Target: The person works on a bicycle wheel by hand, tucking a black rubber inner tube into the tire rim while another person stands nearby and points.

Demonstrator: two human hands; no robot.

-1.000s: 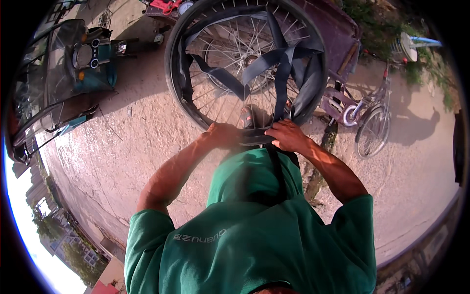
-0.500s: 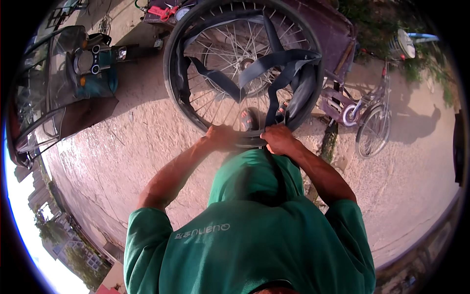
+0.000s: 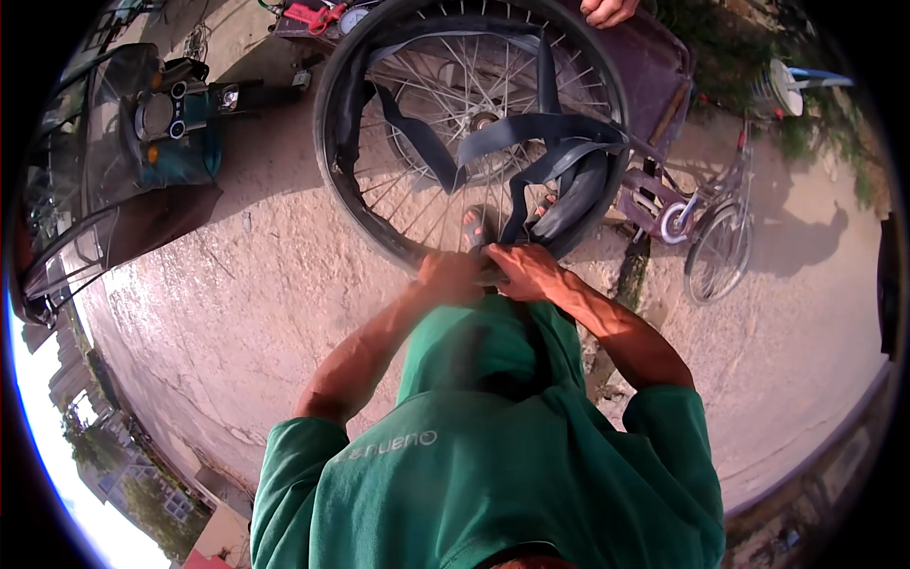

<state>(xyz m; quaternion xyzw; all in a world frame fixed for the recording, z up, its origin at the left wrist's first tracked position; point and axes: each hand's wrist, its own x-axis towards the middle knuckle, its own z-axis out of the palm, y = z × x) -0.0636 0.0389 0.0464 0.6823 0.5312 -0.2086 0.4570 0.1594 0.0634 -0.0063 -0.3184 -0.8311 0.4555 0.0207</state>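
A spoked wheel with a black tyre [image 3: 330,142] stands in front of me, its lower edge close to my body. My left hand [image 3: 450,277], slightly blurred, is closed on the near edge of the tyre. Close beside it, my right hand [image 3: 523,272] grips the same edge with its fingers bent. A dark grey flat rubber strip [image 3: 507,136] hangs in loose folds across the spokes. One end of the strip runs down to my right hand; whether the fingers hold it too is hidden. Bulkier black rubber [image 3: 580,197] lies inside the tyre's lower right.
Another person's hand [image 3: 609,11] shows at the top right, above a dark purple panel [image 3: 654,57]. A red-handled tool [image 3: 311,17] and a round gauge [image 3: 353,19] lie behind the wheel. A three-wheeled vehicle [image 3: 171,123] stands left, a bicycle [image 3: 720,242] right.
My hands have come closer together on the tyre's near edge, the left moving right and the right moving left. The loose strip has shifted a little. Another person's hand has appeared at the top right.
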